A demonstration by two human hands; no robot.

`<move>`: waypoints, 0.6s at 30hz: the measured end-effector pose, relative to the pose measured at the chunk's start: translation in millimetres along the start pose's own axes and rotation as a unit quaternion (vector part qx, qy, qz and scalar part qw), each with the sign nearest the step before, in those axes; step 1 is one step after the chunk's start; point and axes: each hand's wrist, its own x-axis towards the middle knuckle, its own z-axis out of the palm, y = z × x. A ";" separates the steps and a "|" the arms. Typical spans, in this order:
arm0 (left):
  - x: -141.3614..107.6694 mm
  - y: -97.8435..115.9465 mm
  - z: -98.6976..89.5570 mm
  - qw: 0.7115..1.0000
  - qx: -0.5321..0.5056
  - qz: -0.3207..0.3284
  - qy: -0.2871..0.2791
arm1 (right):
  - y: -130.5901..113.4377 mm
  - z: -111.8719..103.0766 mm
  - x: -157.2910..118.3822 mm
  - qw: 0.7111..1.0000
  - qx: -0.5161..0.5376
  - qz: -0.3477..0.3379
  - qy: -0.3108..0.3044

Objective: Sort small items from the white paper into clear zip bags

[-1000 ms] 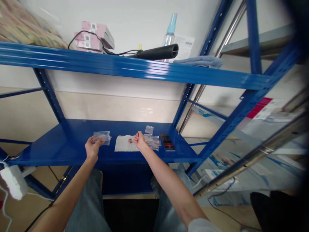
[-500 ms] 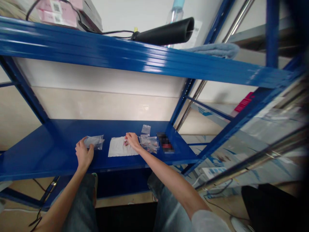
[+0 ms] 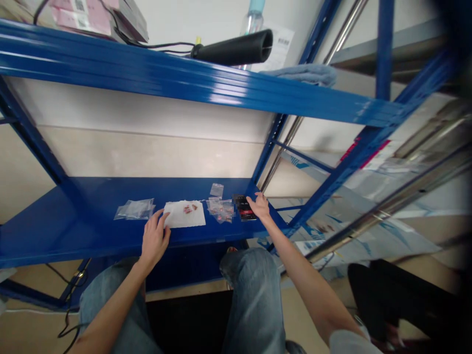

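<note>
My left hand (image 3: 155,240) rests at the left edge of a white sheet (image 3: 177,216), fingers spread and nothing held. On that sheet lie a few small reddish-brown pieces (image 3: 190,209), too small to name. Clear plastic bags (image 3: 136,209) lie flat just left of this hand. My right hand (image 3: 261,205) is open at the right side of a dark phone (image 3: 244,204) with a lit screen, its fingertips over or touching the edge. Between sheet and phone are clear zip bags (image 3: 220,210) with small reddish contents, and a small clear bag (image 3: 217,189) behind them.
The blue shelf board (image 3: 99,196) carries everything. A blue beam (image 3: 147,73) crosses above it, with a black tube (image 3: 232,48), a folded blue cloth (image 3: 306,73) and pink boxes (image 3: 86,19) on the upper level. A blue upright (image 3: 269,147) stands behind the phone.
My right hand has left the pieces on the sheet and moved right to the phone, whose screen now shows lit. My left hand has moved right from the clear bags to the sheet's edge.
</note>
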 end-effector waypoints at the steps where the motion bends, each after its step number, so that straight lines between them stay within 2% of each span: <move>1: -1.7 2.3 3.5 1.000 0.004 0.001 -0.006 | 9.2 -1.6 0.8 0.999 -0.019 0.025 -0.026; 4: -3.6 2.7 8.3 1.000 0.022 -0.004 -0.014 | 10.9 4.9 -2.3 0.994 -0.041 0.017 -0.097; 7: -4.2 -0.6 6.0 0.999 0.032 -0.005 -0.015 | -12.1 17.5 -9.7 0.989 -0.088 -0.029 -0.119; 10: -6.3 -2.7 2.3 0.999 0.031 -0.001 -0.014 | -32.5 25.1 -16.3 0.982 -0.146 -0.049 -0.109; 12: -8.0 -2.8 1.3 1.000 0.027 -0.001 -0.015 | -37.1 27.1 -18.1 0.981 -0.160 -0.059 -0.096; 18: -8.8 -0.2 4.4 0.999 0.027 -0.002 -0.016 | -26.6 32.4 -13.5 0.981 -0.161 -0.085 -0.070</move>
